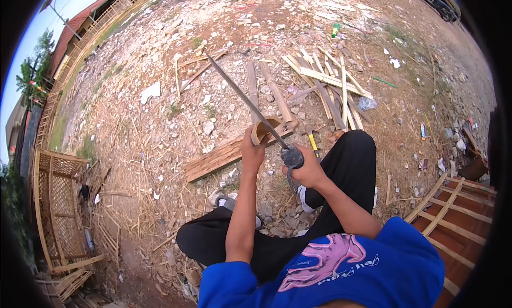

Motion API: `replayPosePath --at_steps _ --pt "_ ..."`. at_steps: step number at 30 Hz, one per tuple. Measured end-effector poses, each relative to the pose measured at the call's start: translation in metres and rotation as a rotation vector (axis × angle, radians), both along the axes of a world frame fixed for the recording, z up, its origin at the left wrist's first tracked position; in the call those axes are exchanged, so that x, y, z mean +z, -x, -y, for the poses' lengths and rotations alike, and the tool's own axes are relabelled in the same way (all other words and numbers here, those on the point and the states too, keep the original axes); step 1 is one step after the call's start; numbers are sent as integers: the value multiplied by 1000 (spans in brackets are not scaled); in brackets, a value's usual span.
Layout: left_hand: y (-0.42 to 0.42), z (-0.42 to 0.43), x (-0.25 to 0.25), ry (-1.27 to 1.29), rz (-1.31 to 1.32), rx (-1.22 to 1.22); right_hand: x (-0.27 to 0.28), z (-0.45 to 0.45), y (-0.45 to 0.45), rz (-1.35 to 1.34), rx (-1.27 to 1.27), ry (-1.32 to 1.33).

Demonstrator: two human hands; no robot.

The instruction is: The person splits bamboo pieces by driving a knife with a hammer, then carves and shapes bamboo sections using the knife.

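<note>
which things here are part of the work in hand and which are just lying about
Part of the work:
long blade, held in the right hand
curved bamboo-like piece, held in the left hand

Seemingly just lying about:
yellow-handled hammer, though close by
green bottle
plastic bag
white scrap

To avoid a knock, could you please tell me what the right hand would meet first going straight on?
Probably the curved tan piece in the left hand, though depth is unclear.

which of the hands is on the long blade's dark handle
The right hand grips the dark handle; the left hand instead holds the curved tan piece.
</note>
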State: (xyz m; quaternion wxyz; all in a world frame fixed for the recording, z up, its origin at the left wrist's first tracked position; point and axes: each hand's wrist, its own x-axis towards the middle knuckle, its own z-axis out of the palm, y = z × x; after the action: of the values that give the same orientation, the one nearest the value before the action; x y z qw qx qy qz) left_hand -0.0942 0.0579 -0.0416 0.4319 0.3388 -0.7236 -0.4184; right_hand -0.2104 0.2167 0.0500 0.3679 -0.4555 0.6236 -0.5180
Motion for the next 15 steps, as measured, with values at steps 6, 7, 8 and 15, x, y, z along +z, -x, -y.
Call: replayPosePath --at_steps 6,7,8,15 --pt "-9 2 37 171 -15 13 40 -5 -22 87 -21 128" --pt "-12 -2 43 224 -24 8 45 -8 -22 77 -2 126" --pt "-12 -4 49 241 -24 0 50 -12 -21 67 15 123" --pt "-28 1 -36 -56 229 18 -9 24 -11 57 -58 86"
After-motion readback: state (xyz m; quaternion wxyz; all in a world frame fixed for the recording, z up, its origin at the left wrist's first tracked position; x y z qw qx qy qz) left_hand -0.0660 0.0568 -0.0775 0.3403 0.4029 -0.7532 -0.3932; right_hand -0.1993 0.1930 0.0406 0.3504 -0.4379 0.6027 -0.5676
